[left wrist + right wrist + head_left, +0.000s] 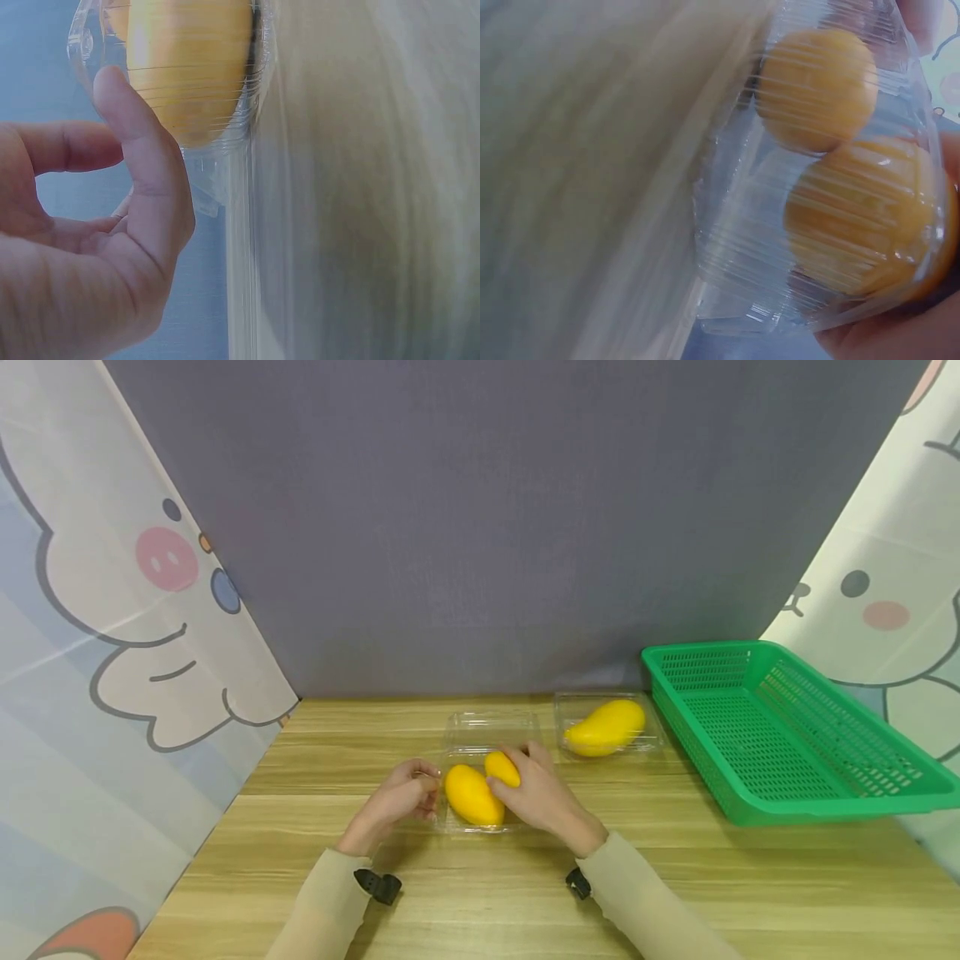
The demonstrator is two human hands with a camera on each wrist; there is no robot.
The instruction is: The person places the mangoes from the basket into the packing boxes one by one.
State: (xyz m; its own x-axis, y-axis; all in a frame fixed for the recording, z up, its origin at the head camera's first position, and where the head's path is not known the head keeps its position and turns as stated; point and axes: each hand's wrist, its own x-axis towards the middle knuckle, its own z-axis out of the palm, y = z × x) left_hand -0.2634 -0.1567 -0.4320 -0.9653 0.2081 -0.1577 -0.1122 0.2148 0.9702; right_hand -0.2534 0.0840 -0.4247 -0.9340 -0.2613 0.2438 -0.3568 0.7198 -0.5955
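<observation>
In the head view, a clear plastic clamshell box (450,823) lies on the table with its lid (491,727) folded back. One yellow mango (474,795) rests at the left inside it. My right hand (538,792) grips a second mango (501,767) at the box's right side; the right wrist view shows this mango (862,214) low in the box, behind the ribbed clear wall. My left hand (399,795) is at the box's left edge, fingers loosely bent and holding nothing. In the left wrist view, a fingertip (112,86) overlaps the clear wall.
Behind and to the right, another clear box (570,702) has a mango (606,727) inside. A green perforated basket (738,806) stands at the table's right side. A dark grey panel (465,527) rises along the back edge, with patterned cloth (90,735) at both sides.
</observation>
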